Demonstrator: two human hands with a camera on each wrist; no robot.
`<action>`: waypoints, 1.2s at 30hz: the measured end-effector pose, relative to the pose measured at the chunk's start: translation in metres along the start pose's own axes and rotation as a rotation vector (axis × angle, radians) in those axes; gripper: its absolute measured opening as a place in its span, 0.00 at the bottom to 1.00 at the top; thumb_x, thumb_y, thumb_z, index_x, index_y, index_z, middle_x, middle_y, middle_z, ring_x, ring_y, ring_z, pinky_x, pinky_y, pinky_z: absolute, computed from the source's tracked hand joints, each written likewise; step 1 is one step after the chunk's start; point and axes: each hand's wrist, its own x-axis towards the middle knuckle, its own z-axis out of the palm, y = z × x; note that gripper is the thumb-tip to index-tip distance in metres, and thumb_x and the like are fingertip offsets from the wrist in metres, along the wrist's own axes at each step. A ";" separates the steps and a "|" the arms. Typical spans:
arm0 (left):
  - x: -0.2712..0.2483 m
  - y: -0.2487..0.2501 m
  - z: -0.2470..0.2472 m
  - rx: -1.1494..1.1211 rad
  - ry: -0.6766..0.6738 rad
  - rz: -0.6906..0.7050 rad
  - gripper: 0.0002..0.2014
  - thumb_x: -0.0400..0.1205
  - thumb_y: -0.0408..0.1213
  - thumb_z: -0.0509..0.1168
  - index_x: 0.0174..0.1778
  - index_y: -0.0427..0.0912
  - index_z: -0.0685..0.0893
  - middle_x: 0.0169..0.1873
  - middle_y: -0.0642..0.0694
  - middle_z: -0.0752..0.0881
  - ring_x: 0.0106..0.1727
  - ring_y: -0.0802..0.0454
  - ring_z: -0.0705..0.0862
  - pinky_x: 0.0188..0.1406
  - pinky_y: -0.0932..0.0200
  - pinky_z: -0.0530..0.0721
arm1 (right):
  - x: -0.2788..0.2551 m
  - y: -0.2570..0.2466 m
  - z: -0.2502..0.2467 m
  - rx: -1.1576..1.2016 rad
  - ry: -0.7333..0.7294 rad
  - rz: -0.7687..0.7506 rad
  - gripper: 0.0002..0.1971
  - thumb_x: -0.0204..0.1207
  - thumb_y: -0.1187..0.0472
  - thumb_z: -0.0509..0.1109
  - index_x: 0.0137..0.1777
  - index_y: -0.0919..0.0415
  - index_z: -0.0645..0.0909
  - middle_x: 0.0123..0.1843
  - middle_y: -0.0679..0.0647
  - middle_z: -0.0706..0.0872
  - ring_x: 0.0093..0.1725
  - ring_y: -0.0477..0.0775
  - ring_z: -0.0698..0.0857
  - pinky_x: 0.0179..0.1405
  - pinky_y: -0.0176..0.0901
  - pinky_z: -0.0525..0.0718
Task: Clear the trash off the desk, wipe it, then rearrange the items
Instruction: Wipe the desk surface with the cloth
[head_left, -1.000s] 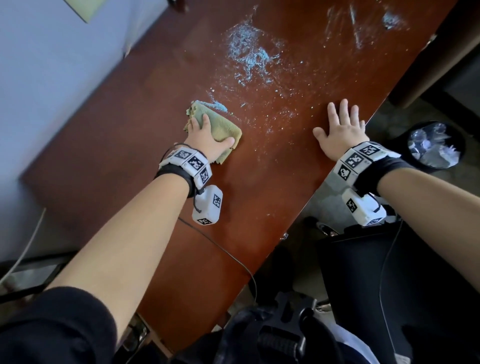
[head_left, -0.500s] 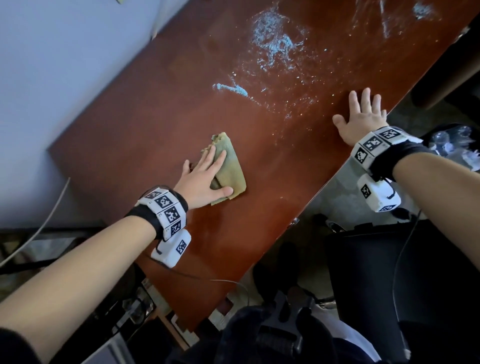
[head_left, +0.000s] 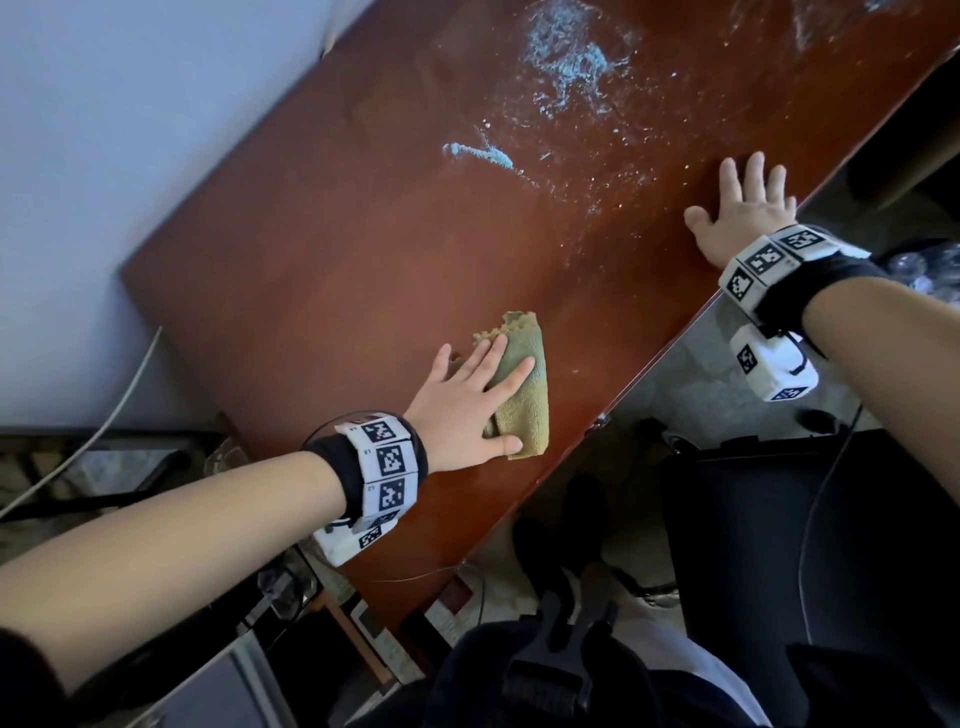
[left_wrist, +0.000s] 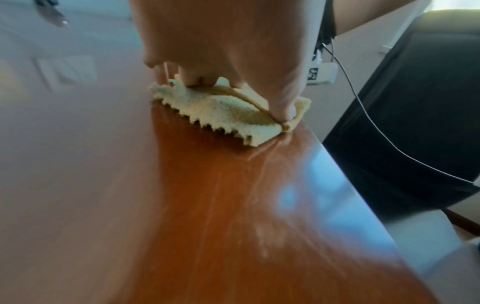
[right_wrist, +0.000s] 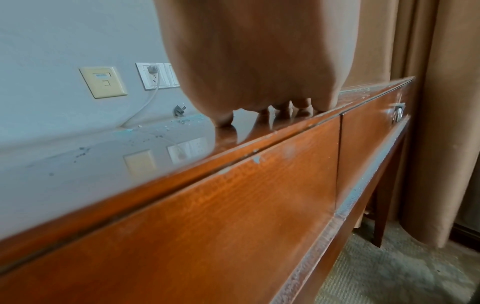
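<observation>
The left hand lies flat with fingers spread on the folded green cloth, pressing it onto the desk near the front edge and toward the left end. The cloth's long axis runs roughly from the front edge toward the back edge. In the left wrist view the fingertips bear down on its folds. Left of the cloth, out to the left corners, the surface looks dry and free of residue.

The blue-white residue lies farther along to the right and nearer the back edge, with a short blue streak between it and the cloth. The left hand is the nearer one to that streak, and nothing stands on the surface between them, so the next stroke likely heads that way.

The right hand rests with straight, splayed fingers at the front edge, holding nothing, apparently bracing. Speckles continue past it toward the right end.
</observation>
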 end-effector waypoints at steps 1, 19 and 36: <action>0.002 0.005 -0.002 0.013 0.007 -0.016 0.44 0.80 0.66 0.51 0.81 0.55 0.31 0.82 0.40 0.33 0.84 0.46 0.37 0.78 0.39 0.33 | 0.000 0.000 0.000 -0.002 0.000 0.000 0.33 0.85 0.43 0.47 0.84 0.55 0.39 0.85 0.56 0.37 0.84 0.60 0.39 0.81 0.56 0.44; 0.110 0.050 -0.094 -0.013 0.104 -0.224 0.49 0.76 0.72 0.51 0.84 0.43 0.43 0.81 0.26 0.49 0.82 0.32 0.54 0.80 0.40 0.41 | 0.002 0.006 0.004 0.021 0.015 -0.041 0.33 0.85 0.44 0.46 0.84 0.57 0.39 0.85 0.58 0.38 0.83 0.62 0.39 0.81 0.57 0.43; 0.030 -0.008 -0.040 0.021 -0.016 0.057 0.45 0.79 0.66 0.55 0.82 0.55 0.36 0.82 0.41 0.35 0.84 0.48 0.39 0.79 0.43 0.35 | 0.002 0.010 0.002 0.007 0.015 -0.058 0.33 0.85 0.43 0.47 0.84 0.54 0.40 0.85 0.56 0.38 0.84 0.60 0.40 0.81 0.57 0.44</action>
